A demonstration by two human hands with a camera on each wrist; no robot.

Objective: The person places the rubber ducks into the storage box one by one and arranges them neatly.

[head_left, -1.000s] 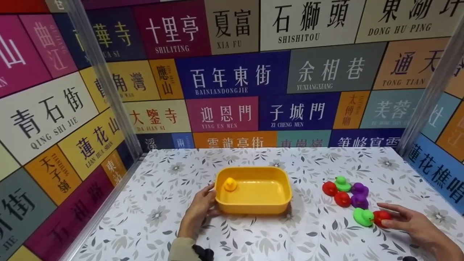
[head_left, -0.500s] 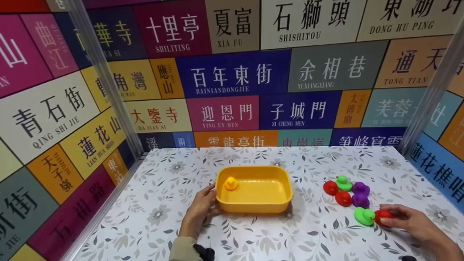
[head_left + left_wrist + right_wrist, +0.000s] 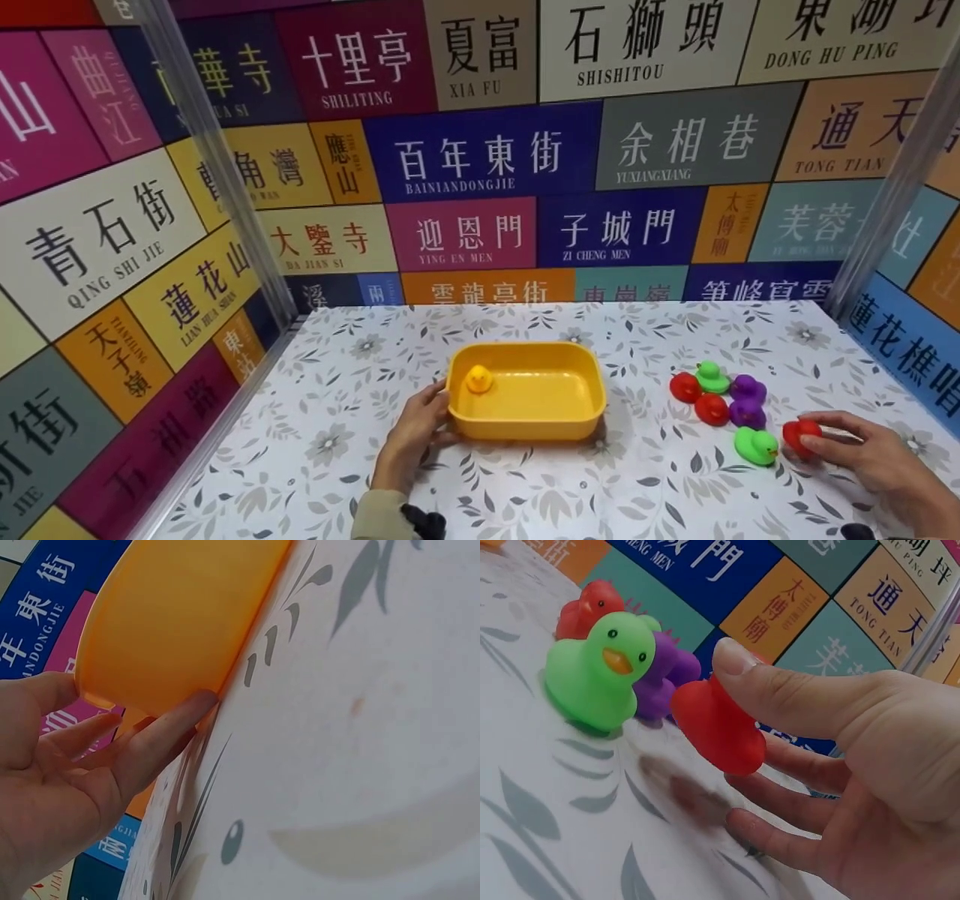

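Between thumb and fingers, my right hand (image 3: pixel 870 450) pinches a red rubber duck (image 3: pixel 801 438). In the right wrist view that red duck (image 3: pixel 716 727) is raised off the cloth, its shadow underneath. Just left of it sits a green rubber duck (image 3: pixel 756 446). My left hand (image 3: pixel 414 424) rests at the left end of a yellow plastic tub (image 3: pixel 525 429). The left wrist view has the left hand's fingers (image 3: pixel 169 731) fairly straight along the tub's lower side, with the thumb by the rim. A small yellow duck (image 3: pixel 479 379) sits inside the tub, at its left.
Beyond the green duck several more ducks are bunched together: red ducks (image 3: pixel 685 388), another green duck (image 3: pixel 712 377) and purple ducks (image 3: pixel 748 390). A leaf-patterned cloth (image 3: pixel 525 495) covers the table. Sign-printed walls (image 3: pixel 480 154) enclose the back and sides, with clear posts (image 3: pixel 877 225) at the corners.
My right hand has lifted the red duck and drawn it slightly right, away from the green duck it was beside. The left hand and tub stay in place.
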